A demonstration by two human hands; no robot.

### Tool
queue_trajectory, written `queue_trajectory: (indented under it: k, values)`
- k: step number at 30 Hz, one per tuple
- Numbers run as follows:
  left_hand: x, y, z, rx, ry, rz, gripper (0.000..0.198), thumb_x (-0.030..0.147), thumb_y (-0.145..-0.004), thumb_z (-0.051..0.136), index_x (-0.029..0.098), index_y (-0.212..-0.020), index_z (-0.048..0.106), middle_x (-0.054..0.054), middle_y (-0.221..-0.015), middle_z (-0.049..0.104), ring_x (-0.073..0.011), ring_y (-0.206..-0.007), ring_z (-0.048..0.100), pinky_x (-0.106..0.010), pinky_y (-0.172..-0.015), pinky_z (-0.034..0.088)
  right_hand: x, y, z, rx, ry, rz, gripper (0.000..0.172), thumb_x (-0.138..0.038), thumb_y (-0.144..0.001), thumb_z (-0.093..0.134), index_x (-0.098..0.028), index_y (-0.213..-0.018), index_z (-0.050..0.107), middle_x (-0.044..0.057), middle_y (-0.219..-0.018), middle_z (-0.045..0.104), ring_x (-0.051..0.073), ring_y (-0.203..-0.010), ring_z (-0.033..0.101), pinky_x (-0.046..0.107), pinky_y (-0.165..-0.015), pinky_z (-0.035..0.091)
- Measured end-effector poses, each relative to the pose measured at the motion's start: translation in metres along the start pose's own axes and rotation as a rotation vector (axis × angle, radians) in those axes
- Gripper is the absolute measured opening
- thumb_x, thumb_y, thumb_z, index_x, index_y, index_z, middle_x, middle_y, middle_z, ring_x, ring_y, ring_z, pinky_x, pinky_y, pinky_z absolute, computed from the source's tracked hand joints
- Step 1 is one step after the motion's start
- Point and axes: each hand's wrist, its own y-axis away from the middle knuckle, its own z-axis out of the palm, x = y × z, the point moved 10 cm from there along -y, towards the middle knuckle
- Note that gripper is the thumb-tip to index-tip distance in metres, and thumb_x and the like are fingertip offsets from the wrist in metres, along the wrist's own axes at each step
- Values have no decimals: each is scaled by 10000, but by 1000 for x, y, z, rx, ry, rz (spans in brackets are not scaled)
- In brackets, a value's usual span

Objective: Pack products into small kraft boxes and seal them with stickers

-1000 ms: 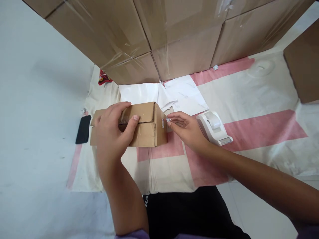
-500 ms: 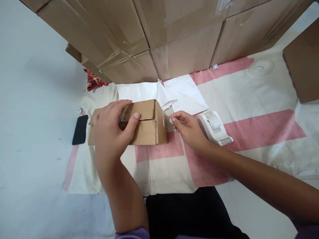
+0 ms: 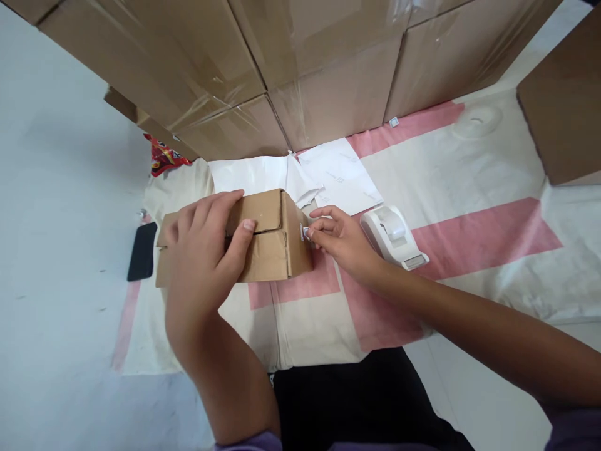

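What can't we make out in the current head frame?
All in the head view:
Small cardboard box: inside hidden by its flaps and the left hand.
White tag in the right hand: too small to read, partly covered by fingers; contact with the box unclear.
Printed sheet: marks too small to read.
Stacked cartons: cut off by the upper edge.

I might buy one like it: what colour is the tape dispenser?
The tape dispenser is white, seen best in the head view.

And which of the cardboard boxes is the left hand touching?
The small box before the stacked boxes: the left hand covers its top; no hand touches the others.
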Motion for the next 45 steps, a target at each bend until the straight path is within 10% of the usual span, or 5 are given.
queue_trajectory:
  k: [45]
  values:
    - [16,15,6,-70,-109,-108,486,460,-1036,288,284,-1446,482,-100,-1432,546,-359,-1342,424,-599,-1149,271,-19,1,-10,26,39,0,379,-217,-825,683,-230,-715,320,-71,-640,492,85,-581,427,245,-563,317]
